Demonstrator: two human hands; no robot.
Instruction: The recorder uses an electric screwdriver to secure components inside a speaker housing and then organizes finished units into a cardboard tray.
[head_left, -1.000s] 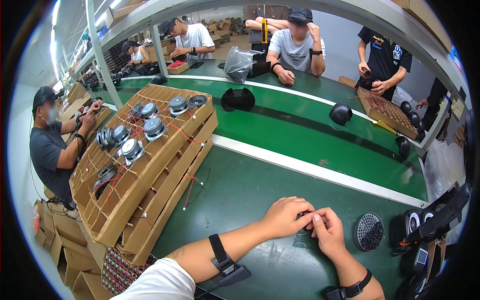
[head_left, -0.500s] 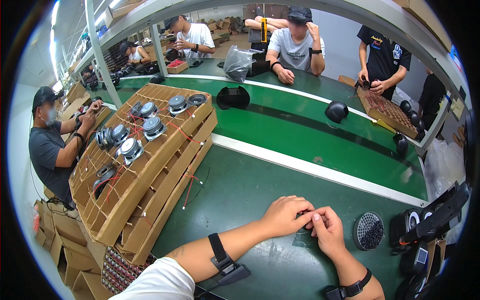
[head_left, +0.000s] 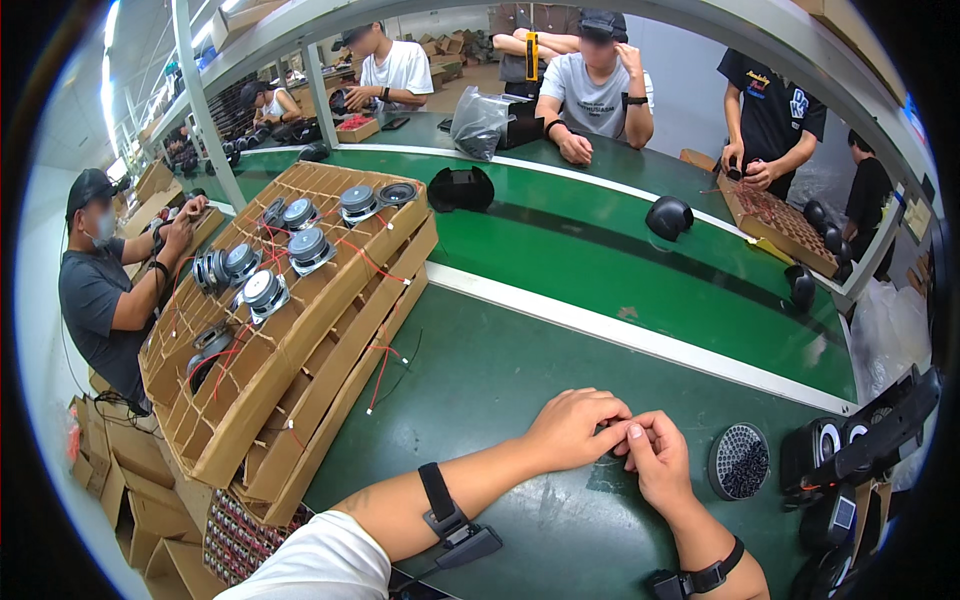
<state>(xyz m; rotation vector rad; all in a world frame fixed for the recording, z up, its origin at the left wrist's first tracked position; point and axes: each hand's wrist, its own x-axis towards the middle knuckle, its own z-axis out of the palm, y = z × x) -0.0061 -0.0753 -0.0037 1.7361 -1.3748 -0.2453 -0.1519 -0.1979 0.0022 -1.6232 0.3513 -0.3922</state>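
Observation:
My left hand [head_left: 572, 428] and my right hand [head_left: 655, 462] meet fingertip to fingertip just above the dark green worktop [head_left: 480, 345]. Fingers of both are closed in a pinch; whatever is between them is hidden or too small to make out. Beside my right hand stands a round dish [head_left: 739, 461] with a gridded inside, holding a heap of small black pieces, perhaps screws. Left of my left forearm, stacked cardboard trays with dividers [head_left: 330, 350] carry several round speakers [head_left: 311, 250] with red wires and white connectors.
Beyond the worktop a green conveyor belt [head_left: 560, 235] carries black plastic shells [head_left: 668, 217]. Black speaker units [head_left: 825, 440] crowd the right edge. Several co-workers sit or stand around the line. A metal frame [head_left: 205, 110] rises at the left, and cardboard boxes [head_left: 140, 500] lie below.
My hands keep almost the same pinched pose. The black shells on the belt have shifted slightly left. At the far right, a co-worker's hands have moved a little.

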